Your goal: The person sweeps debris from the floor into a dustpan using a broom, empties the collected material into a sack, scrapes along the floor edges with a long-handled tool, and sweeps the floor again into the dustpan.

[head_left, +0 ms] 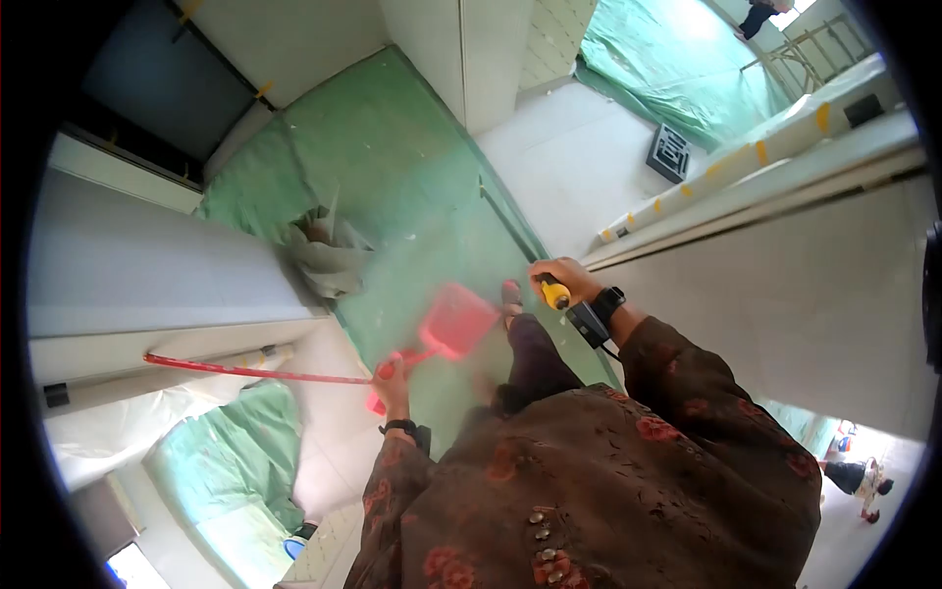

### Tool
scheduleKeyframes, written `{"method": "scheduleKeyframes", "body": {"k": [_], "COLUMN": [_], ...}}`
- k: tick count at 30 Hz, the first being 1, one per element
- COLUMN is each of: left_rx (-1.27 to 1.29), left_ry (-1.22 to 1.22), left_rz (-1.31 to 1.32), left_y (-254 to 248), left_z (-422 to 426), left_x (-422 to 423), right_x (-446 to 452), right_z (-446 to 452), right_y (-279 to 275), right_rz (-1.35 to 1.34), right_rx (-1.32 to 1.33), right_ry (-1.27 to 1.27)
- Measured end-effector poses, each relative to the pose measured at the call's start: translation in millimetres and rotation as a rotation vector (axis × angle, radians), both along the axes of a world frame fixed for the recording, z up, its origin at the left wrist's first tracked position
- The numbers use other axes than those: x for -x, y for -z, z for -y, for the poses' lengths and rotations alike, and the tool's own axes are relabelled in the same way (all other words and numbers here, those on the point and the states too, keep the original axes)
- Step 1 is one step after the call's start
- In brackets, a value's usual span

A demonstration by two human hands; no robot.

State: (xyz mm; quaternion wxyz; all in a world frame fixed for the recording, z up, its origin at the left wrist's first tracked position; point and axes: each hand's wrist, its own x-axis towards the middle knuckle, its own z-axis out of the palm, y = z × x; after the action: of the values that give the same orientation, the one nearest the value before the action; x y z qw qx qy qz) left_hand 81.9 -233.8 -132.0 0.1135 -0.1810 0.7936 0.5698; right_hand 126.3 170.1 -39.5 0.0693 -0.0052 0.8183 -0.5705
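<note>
My left hand [391, 378] is wrapped round a red tool at the lower left. From that hand a long thin red handle [255, 371] runs out to the left, and a pink-red dustpan [457, 322], blurred, extends up and right over the green floor sheet. My right hand [564, 281] grips a yellow and black handle [555, 293]; the rest of that tool is hidden. A black box-like object [589, 324] with a cable is just below the right wrist.
A crumpled grey bag [329, 257] lies on the green sheet [392, 167]. White walls edge the passage. A black and white case [670, 152] rests on the pale floor at upper right. Other people [765, 14] [862, 478] are in the distance.
</note>
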Motion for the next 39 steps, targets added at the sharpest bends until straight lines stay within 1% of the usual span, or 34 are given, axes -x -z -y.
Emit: {"method": "scheduleKeyframes", "body": {"k": [1,2,3,4,5,6,8,9,10,11,13,14,15,16,17,18,20,21,23,24,25,26,27,28,29,30,33,35,36,37,39], "left_rx": [0.015,0.066,0.12,0.174,0.186,0.159,0.137,0.182,0.227,0.269,0.249,0.233,0.212,0.167,0.169,0.18,0.19,0.148,0.088,0.094,0.089,0.069,0.046,0.033,0.031,0.016,0.057,0.045,0.084,0.086,0.02], "left_ry": [-0.005,0.0,0.01,0.023,0.026,0.002,-0.035,-0.032,-0.027,-0.018,-0.001,-0.015,-0.036,-0.044,-0.046,-0.045,-0.027,-0.047,-0.032,-0.05,-0.047,0.0,0.044,0.049,0.037,0.069,0.083,0.02,0.096,0.1,0.095], "left_rz": [-0.009,-0.084,-0.154,-0.218,-0.218,-0.194,-0.157,-0.158,-0.157,-0.156,-0.167,-0.2,-0.243,-0.248,-0.24,-0.225,-0.19,-0.182,-0.153,-0.172,-0.18,-0.16,-0.143,-0.115,-0.093,-0.077,-0.076,0.015,-0.052,-0.055,-0.012], "left_y": [5.9,24.0,41.9,47.0,42.6,38.2,28.4,21.9,16.1,15.3,18.2,15.9,13.4,10.0,13.8,18.4,26.4,29.5,34.6,35.3,38.7,44.4,48.8,48.4,49.3,54.7,53.2,33.6,41.3,50.2,46.3], "left_z": [-1.1,-1.0,1.7,1.3,-4.5,-11.9,-26.4,-34.3,-41.4,-45.3,-49.4,-54.0,-59.3,-64.1,-63.9,-63.0,-59.9,-59.6,-59.5,-59.0,-62.8,-61.1,-58.4,-60.8,-60.6,-59.2,-65.5,-76.0,-69.9,-66.2,-70.4], "left_x": [8.3,18.0,27.0,38.2,50.6,59.0,73.2,82.8,93.3,102.2,115.9,122.3,131.8,137.3,145.0,152.7,169.0,177.3,191.7,201.0,209.6,216.2,222.7,226.8,230.5,234.7,248.6,256.2,259.8,260.8,261.7], "right_x": [16.9,34.9,56.0,77.7,97.0,115.4,147.5,161.2,174.1,182.6,190.9,198.8,201.6,202.9,205.7,208.6,209.0,205.3,199.4,199.3,187.9,173.5,168.9,154.6,164.3,162.6,140.9,115.2,98.7,84.8,64.0], "right_z": [-7.2,-18.5,-29.3,-40.7,-52.8,-58.7,-70.1,-75.2,-81.5,-85.1,-89.8,-89.3,-90.8,-92.8,-90.5,-89.4,-87.0,-87.7,-104.1,-115.3,-130.2,-131.4,-128.0,-132.3,-120.8,-121.6,-126.9,-129.9,-136.8,-145.3,-154.9], "right_y": [5.4,1.8,7.1,14.8,18.9,12.8,-4.0,-7.6,-4.2,-4.4,-1.6,-21.7,-16.9,-9.7,-12.1,-15.7,-26.0,-20.4,3.8,22.6,39.9,41.4,16.0,27.4,-20.8,-26.4,-34.7,-46.7,-46.3,-45.3,-62.9], "right_rz": [-0.361,-0.266,-0.278,-0.268,-0.252,-0.322,-0.263,-0.208,-0.244,-0.232,0.224,0.675,0.684,0.738,0.793,0.805,0.843,0.863,0.525,0.427,0.332,0.399,0.458,0.356,0.623,0.678,0.762,0.764,0.708,0.646,0.742], "right_rx": [-0.179,-0.064,-0.049,-0.066,-0.089,-0.128,-0.137,-0.147,-0.244,-0.236,0.207,0.376,0.376,0.363,0.349,0.349,0.128,0.133,-0.374,-0.614,-0.602,-0.746,-0.814,-0.939,-0.917,-0.905,-0.838,-0.833,-0.843,-0.854,-0.856], "right_ry": [-0.091,-0.157,-0.155,-0.185,-0.215,-0.226,-0.27,-0.312,-0.378,-0.383,-0.221,-0.022,-0.019,0.046,0.112,0.112,0.063,0.078,-0.095,-0.295,-0.411,-0.311,-0.257,-0.209,-0.052,0.018,0.156,0.165,0.209,0.25,0.275]}}
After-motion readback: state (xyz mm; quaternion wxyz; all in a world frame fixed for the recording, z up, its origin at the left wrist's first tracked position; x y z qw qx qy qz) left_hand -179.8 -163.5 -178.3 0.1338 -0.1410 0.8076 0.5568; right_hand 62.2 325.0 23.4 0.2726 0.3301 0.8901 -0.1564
